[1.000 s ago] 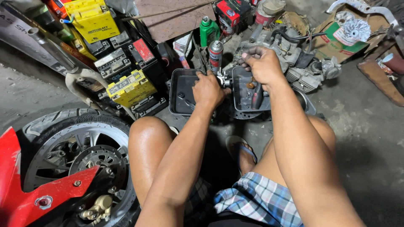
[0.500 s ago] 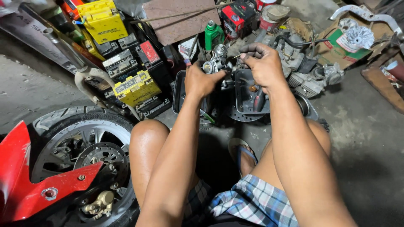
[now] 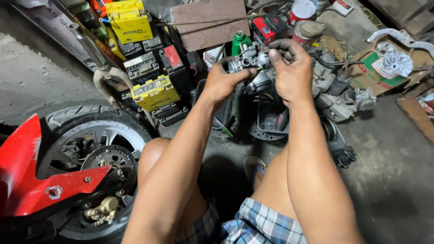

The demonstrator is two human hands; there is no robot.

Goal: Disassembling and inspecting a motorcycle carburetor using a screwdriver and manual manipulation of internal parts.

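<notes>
- We have lifted the small metal carburettor (image 3: 250, 61) up off the dark tray (image 3: 271, 122) on the floor; a second ago it sat low over that tray, and now it is raised before us in both hands.
- Our left hand (image 3: 224, 81) wraps its fingers (image 3: 221, 68) shut around the part's left side, bearing it from below.
- Our right hand (image 3: 291, 68) pinches its fingers (image 3: 275, 52) narrow on the part's right end.
- With the piece in the air, we judge the work to have gone from picking up to close handling.
- Around us: a green bottle (image 3: 240, 41) just behind the part, yellow batteries (image 3: 153, 92) to the left, and a motorcycle wheel (image 3: 90, 153) with red fairing (image 3: 27, 180) near our left knee.
</notes>
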